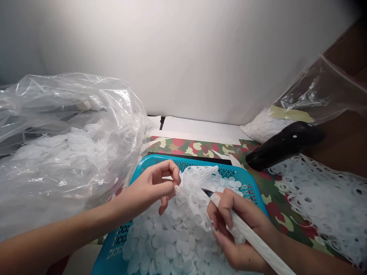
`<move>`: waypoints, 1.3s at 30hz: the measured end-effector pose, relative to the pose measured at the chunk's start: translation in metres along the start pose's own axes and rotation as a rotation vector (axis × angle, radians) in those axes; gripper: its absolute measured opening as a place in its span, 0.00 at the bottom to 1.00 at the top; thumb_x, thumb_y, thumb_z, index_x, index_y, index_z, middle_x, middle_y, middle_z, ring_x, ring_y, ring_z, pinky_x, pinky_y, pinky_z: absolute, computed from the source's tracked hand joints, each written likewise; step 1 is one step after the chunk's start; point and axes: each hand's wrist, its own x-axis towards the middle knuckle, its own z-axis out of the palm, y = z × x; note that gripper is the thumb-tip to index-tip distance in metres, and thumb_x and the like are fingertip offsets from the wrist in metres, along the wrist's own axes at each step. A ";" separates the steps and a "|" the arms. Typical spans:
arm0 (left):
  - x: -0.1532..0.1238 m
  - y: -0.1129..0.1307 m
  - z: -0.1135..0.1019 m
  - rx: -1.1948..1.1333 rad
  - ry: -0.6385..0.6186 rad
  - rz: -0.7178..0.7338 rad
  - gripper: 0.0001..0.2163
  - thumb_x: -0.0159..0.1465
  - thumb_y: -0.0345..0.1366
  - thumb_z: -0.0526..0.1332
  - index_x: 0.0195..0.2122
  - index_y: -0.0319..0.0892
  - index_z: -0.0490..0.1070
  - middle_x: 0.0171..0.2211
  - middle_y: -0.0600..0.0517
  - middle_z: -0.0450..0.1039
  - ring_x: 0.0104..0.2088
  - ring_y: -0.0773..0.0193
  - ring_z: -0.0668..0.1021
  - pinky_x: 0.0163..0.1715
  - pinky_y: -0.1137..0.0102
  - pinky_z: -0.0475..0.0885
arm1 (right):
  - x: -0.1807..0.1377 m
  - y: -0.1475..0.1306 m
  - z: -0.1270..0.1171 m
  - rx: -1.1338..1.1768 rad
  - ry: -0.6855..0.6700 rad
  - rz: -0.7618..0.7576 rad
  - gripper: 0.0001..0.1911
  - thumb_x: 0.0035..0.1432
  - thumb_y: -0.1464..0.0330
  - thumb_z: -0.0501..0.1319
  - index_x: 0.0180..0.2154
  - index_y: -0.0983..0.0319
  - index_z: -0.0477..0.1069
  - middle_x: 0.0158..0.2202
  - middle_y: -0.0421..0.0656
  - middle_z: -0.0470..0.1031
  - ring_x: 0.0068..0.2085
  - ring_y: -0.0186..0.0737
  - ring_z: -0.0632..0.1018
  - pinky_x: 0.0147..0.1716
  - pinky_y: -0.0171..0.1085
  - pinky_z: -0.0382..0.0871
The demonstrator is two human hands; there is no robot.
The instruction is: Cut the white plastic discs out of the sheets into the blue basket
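My left hand (156,183) is closed in a pinch at the left edge of a white plastic sheet (195,193) full of round holes. My right hand (243,225) grips a pen-like tool (254,238) with a long white-wrapped handle and a dark, pointed, blade-like tip, which is angled towards the sheet. The lower fingers of that hand touch the sheet's right edge. Beneath both hands, a blue plastic basket (259,191) holds many loose white translucent discs (169,244). The sheet bunches up above the discs and hides part of them.
At the left, a large clear plastic bag (123,99) contains white pieces. A black object (283,145) and a pile of holed white sheets (327,206) lie on the camouflage-patterned table cover (275,198) at right. Behind them stands another clear bag (309,91). A pale wall (189,61) rises behind.
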 end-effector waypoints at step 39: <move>-0.007 0.005 0.010 0.414 -0.077 0.116 0.03 0.57 0.27 0.62 0.27 0.39 0.72 0.32 0.52 0.74 0.33 0.66 0.75 0.25 0.76 0.66 | 0.000 -0.001 0.001 -0.039 0.079 -0.022 0.17 0.54 0.81 0.56 0.32 0.56 0.52 0.33 0.36 0.64 0.27 0.28 0.65 0.23 0.29 0.59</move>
